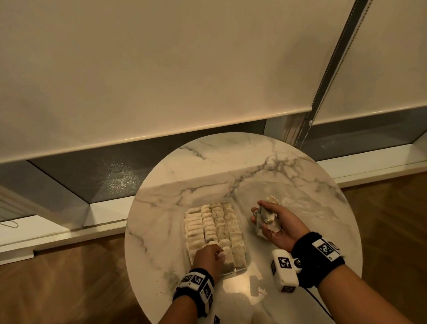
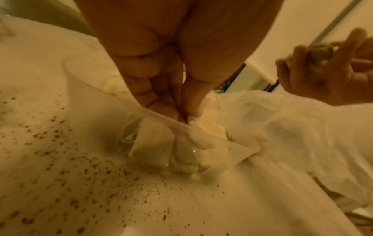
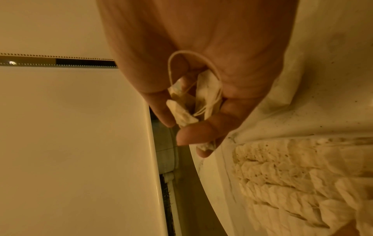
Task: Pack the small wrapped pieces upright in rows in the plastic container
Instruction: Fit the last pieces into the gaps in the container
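A clear plastic container [image 1: 237,271] stands mid-table, with several rows of small pale wrapped pieces [image 1: 215,223] upright inside. My left hand [image 1: 211,253] reaches into its near-left corner. In the left wrist view the thumb [image 2: 193,99] and fingers [image 2: 149,95] pinch a wrapped piece [image 2: 203,126] just inside the container's rim [image 2: 161,116]. My right hand [image 1: 271,223] hovers palm up to the right of the container, fingers curled round a bunch of wrapped pieces [image 3: 191,103] with loose strings. The rows in the container [image 3: 292,175] also show in the right wrist view.
The round marble table [image 1: 232,161] stands by a window sill and roller blinds; wooden floor surrounds it. One loose piece [image 1: 272,199] lies beyond my right hand. Crumpled clear plastic film [image 2: 282,127] lies right of the container. Dark crumbs [image 2: 60,159] dot the near table top.
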### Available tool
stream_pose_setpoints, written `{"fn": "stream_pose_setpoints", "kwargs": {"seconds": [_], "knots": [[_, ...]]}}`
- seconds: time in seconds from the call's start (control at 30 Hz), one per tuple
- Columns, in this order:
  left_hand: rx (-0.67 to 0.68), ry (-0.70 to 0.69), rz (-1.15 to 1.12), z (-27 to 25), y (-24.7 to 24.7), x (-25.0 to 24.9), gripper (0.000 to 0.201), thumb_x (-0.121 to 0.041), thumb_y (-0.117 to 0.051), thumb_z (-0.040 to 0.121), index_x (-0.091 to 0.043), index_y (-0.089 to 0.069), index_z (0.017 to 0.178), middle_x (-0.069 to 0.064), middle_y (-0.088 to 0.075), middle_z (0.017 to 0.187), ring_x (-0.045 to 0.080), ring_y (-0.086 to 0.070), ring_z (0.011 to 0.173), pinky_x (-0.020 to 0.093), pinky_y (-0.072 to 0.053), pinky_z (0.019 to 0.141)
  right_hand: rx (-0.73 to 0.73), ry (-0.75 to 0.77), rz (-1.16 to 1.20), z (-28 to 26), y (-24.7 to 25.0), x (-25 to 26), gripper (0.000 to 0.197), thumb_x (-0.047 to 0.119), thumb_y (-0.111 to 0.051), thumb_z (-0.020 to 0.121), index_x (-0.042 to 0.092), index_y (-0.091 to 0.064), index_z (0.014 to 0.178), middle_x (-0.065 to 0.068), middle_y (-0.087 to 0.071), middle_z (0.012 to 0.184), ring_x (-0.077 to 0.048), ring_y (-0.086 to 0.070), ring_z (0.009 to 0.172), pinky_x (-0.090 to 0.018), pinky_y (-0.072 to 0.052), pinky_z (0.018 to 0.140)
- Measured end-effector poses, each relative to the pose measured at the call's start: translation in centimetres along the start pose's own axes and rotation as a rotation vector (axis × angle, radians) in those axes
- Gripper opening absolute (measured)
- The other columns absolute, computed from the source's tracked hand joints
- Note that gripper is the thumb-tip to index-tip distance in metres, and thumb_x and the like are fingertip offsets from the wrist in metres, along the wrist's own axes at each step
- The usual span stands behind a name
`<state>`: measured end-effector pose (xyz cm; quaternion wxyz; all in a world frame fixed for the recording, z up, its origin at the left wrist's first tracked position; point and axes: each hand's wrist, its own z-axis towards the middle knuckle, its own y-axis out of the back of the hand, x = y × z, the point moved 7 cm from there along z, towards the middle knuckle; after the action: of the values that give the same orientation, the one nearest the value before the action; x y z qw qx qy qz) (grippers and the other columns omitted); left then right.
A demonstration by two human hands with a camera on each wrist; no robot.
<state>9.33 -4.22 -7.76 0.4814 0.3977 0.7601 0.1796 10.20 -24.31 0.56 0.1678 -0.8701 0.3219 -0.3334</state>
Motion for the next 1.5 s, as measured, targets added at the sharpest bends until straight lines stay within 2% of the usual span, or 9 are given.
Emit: {"fn": "stream_pose_setpoints", "kwargs": {"seconds": [0.2, 0.4, 0.57, 0.7, 0.9, 1.1, 1.17, 1.33, 1.5], "knots": [[0.072, -0.029, 0.184, 0.8, -0.8, -1.8, 0.022, -0.015, -0.054, 0.090, -0.016, -0.075, 0.097, 0.007, -0.071, 0.103, 0.022, -0.065, 0.098, 0.025, -0.050, 0.085, -0.002, 0.011, 0.003, 0.0, 0.6, 0.2, 0.036, 0.021, -0.062, 0.091, 0.012, -0.077, 0.060, -0.010, -0.063, 0.084, -0.023, -0.061, 0.083, -0.022, -0.051, 0.037], [0.164, 0.017, 0.299, 1.5, -1.5, -2.1, 0.031, -0.013, -0.059, 0.090, -0.014, -0.072, 0.117, 0.008, -0.066, 0.126, 0.021, -0.061, 0.116, 0.024, -0.045, 0.100, 0.028, 0.017, 0.004, 0.1, 1.1, 0.5, 0.028, 0.022, -0.065, 0.085, 0.012, -0.078, 0.063, -0.011, -0.065, 0.084, -0.024, -0.062, 0.083, -0.022, -0.051, 0.037], [0.107, 0.026, 0.375, 1.5, -1.6, -2.0, 0.029, -0.020, -0.058, 0.092, -0.014, -0.068, 0.119, 0.008, -0.064, 0.126, 0.022, -0.062, 0.115, 0.025, -0.047, 0.096, 0.078, 0.002, -0.016, -0.3, 1.0, 0.7, 0.021, 0.024, -0.067, 0.075, 0.011, -0.077, 0.062, -0.012, -0.065, 0.080, -0.023, -0.060, 0.080, -0.022, -0.051, 0.037], [0.066, 0.034, 0.335, 1.1, -1.6, -2.2, 0.029, -0.023, -0.059, 0.089, -0.016, -0.068, 0.116, 0.008, -0.064, 0.124, 0.023, -0.062, 0.114, 0.026, -0.049, 0.096, 0.078, -0.010, 0.014, 0.1, 1.5, 0.4, 0.017, 0.023, -0.069, 0.077, 0.011, -0.073, 0.089, -0.012, -0.065, 0.094, -0.027, -0.065, 0.081, -0.025, -0.053, 0.039], [-0.093, -0.004, 0.208, 0.7, 0.0, -2.7, 0.031, -0.023, -0.062, 0.086, -0.016, -0.063, 0.116, 0.007, -0.060, 0.121, 0.021, -0.058, 0.112, 0.021, -0.042, 0.092, 0.170, -0.073, 0.070, 0.4, 1.3, -0.1, 0.029, 0.027, -0.059, 0.090, 0.009, -0.061, 0.113, -0.018, -0.065, 0.105, -0.036, -0.070, 0.083, -0.034, -0.058, 0.054], [-0.237, -0.014, -0.200, -0.3, 3.4, -4.2, 0.013, -0.023, -0.065, 0.090, -0.020, -0.072, 0.100, -0.007, -0.071, 0.095, 0.011, -0.065, 0.092, 0.012, -0.043, 0.075, 0.347, -0.176, 0.145, 0.0, -0.7, -1.0, 0.057, 0.007, -0.033, 0.075, 0.005, -0.055, 0.128, -0.023, -0.055, 0.119, -0.047, -0.061, 0.103, -0.043, -0.060, 0.062], [-0.261, -0.049, -0.354, -0.7, 4.4, -5.0, 0.008, -0.023, -0.066, 0.091, -0.023, -0.073, 0.091, -0.010, -0.071, 0.087, 0.009, -0.067, 0.084, 0.015, -0.048, 0.071, 0.357, -0.180, 0.119, 0.1, -1.4, -1.3, 0.064, 0.003, -0.028, 0.073, 0.003, -0.053, 0.132, -0.025, -0.056, 0.117, -0.048, -0.060, 0.104, -0.045, -0.060, 0.069], [-0.315, -0.136, -0.648, -2.0, 6.1, -6.6, 0.008, -0.025, -0.066, 0.093, -0.032, -0.070, 0.093, -0.010, -0.073, 0.091, 0.011, -0.067, 0.078, 0.027, -0.056, 0.068, 0.337, -0.149, -0.029, -0.3, -3.4, -2.4, 0.051, -0.002, -0.039, 0.078, 0.006, -0.059, 0.124, -0.021, -0.066, 0.106, -0.040, -0.066, 0.096, -0.038, -0.059, 0.071], [-0.276, -0.118, -0.683, -2.8, 6.4, -6.8, 0.026, -0.032, -0.072, 0.089, -0.026, -0.067, 0.114, -0.008, -0.067, 0.109, 0.013, -0.067, 0.082, 0.015, -0.050, 0.061, 0.352, -0.066, -0.287, -0.4, -4.2, -3.5, 0.039, -0.005, -0.048, 0.092, 0.011, -0.064, 0.124, -0.023, -0.066, 0.123, -0.042, -0.063, 0.114, -0.032, -0.060, 0.070]]}}
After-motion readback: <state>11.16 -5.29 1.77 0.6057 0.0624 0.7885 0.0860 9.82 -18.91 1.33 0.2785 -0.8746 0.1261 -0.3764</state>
